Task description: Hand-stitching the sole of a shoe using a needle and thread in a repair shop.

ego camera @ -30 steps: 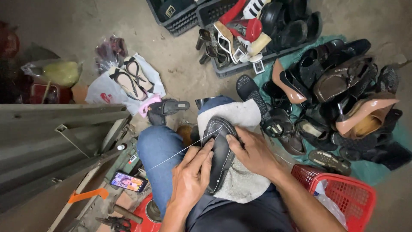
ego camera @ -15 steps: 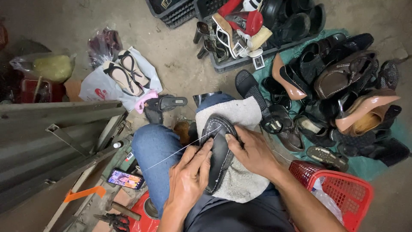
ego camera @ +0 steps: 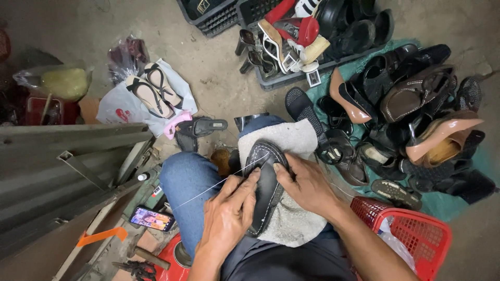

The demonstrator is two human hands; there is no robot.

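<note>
a person's two bare hands work a black shoe sole [ego camera: 264, 190] at lower centre of the frame, the sole lying lengthwise on a pale towel [ego camera: 291, 221] spread over the lap; white stitching runs along the sole's edge; the left hand [ego camera: 228, 214] grips the sole's left edge, fingers curled narrow and pinched on a taut white thread [ego camera: 208, 188] that stretches away toward the lower left; the right hand [ego camera: 307, 182] rests on the sole's right side, fingers close together and pressing its rim, thumb tip at the upper edge; blue jeans [ego camera: 182, 182] cover the knee just left of the towel; at lower left a phone with a lit screen [ego camera: 151, 218] lies on the ground beside an orange strip [ego camera: 101, 237] and a grey metal frame [ego camera: 62, 166]; a red plastic basket [ego camera: 416, 234] sits at lower right, touching the right forearm; further up, a black sandal [ego camera: 200, 127] lies just above the knee; a white plastic bag [ego camera: 130, 106] at upper left carries a pair of strappy sandals [ego camera: 151, 91]; a heap of dark and tan shoes [ego camera: 411, 119] fills the right side on a green sheet; a dark crate [ego camera: 291, 78] of mixed footwear stands at top centre.
</note>
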